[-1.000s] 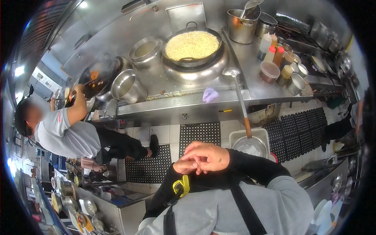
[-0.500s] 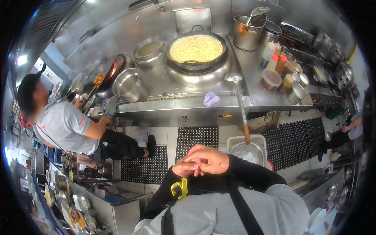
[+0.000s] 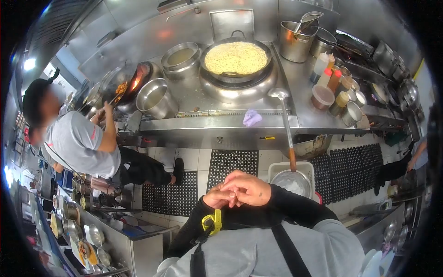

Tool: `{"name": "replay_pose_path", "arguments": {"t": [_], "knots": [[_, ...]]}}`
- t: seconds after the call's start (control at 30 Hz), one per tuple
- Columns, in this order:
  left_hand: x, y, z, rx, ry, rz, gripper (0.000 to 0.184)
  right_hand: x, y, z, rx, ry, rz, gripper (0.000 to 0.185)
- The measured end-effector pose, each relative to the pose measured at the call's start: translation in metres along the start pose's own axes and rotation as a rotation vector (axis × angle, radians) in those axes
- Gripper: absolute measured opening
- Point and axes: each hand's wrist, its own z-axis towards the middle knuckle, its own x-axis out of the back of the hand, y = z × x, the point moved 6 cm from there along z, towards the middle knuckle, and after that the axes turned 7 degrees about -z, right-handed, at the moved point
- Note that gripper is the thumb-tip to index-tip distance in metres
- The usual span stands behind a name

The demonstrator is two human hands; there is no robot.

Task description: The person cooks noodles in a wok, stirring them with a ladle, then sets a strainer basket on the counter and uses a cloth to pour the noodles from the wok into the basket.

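My left hand (image 3: 217,197) and my right hand (image 3: 249,188) are clasped in front of my waist. The right hand's fingers lie over those of the left; both hands are closed, and no object shows between them. A yellow watch (image 3: 212,222) is on my left wrist. Beyond my hands, a long ladle (image 3: 285,122) rests on the steel counter, its wooden handle jutting over the front edge. To its left is a crumpled purple cloth (image 3: 252,117). Noodles (image 3: 237,57) fill a dark wok (image 3: 265,74) at the back of the counter.
Steel pots (image 3: 157,98) flank the wok. Sauce bottles (image 3: 334,79) and tubs crowd the right counter. Under the ladle handle, a white bin (image 3: 273,169) holds a metal bowl. A co-worker (image 3: 83,138) stands left beside a flaming wok; another person (image 3: 417,159) is far right. Black mats (image 3: 233,161) cover the floor.
The view has shifted slightly, so the counter appears a little further right and lower. The left co-worker's arm has risen towards the flaming wok. My hands stay clasped.
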Motion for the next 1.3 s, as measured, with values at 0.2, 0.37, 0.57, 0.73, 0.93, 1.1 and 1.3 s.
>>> {"name": "replay_pose_path", "arguments": {"t": [0.2,0.37,0.57,0.73,0.93,1.1,1.3], "knots": [[0.009,-0.005,-0.001,0.013,-0.014,-0.034,0.027,-0.001,0.004,0.001,0.015,0.017,-0.031,0.028],[0.004,-0.001,0.0,-0.004,0.006,-0.034,0.023,0.0,0.009,0.001,0.013,0.027,-0.051,0.03],[0.001,-0.001,0.004,-0.01,0.047,-0.027,0.027,0.0,0.011,0.001,0.024,0.026,-0.019,0.035],[0.002,0.001,0.006,-0.031,0.016,0.005,0.028,0.004,0.011,0.0,0.088,0.043,-0.11,0.035],[0.01,-0.004,0.008,-0.016,0.037,0.04,0.031,0.004,0.015,-0.001,0.024,0.024,-0.051,0.035],[0.014,-0.008,0.011,0.002,0.046,0.014,0.028,0.004,0.017,-0.001,-0.038,0.015,-0.011,0.031],[0.003,-0.003,0.012,-0.018,0.033,-0.025,0.028,0.007,0.013,-0.001,-0.029,0.035,-0.058,0.029]]}}
